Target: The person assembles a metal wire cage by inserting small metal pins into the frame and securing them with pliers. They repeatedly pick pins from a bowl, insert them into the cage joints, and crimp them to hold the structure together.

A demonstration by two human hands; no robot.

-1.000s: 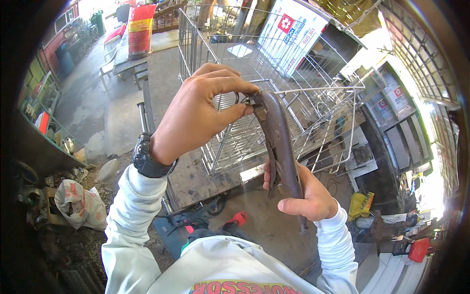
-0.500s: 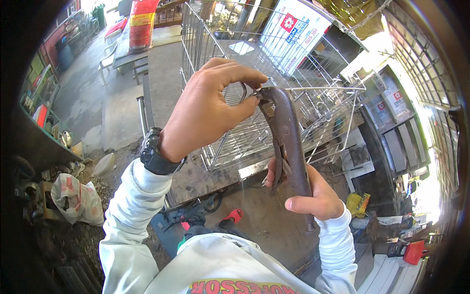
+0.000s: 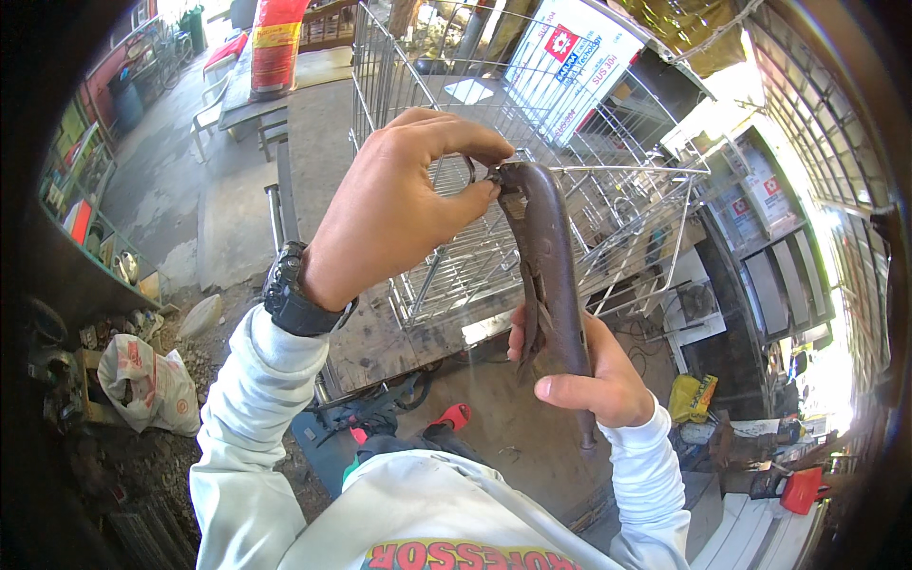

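My right hand (image 3: 613,375) is wrapped round a worn brown plier-like tool (image 3: 556,247) with a long rounded body, a thinner lever beneath it and a knob at its lower end. The tool stands nearly upright, its head bent toward the left. At that head, my left hand (image 3: 389,204) has thumb and forefinger curled in a pinch. A small dark curved piece of metal shows between these fingers; its exact kind and what the fingertips grip are hidden. Just behind the tool stands a silver wire cage (image 3: 456,275).
The cage rests on a dark worktable (image 3: 370,351). A red and yellow sack (image 3: 275,47) stands on a table at the far left. White sacking (image 3: 147,385) lies on the ground at left. Shelves (image 3: 779,285) and a red object (image 3: 803,489) are at right.
My right hand and the tool's lower end have shifted slightly left and down. The left hand has moved a little left, still pinched at the tool's head.
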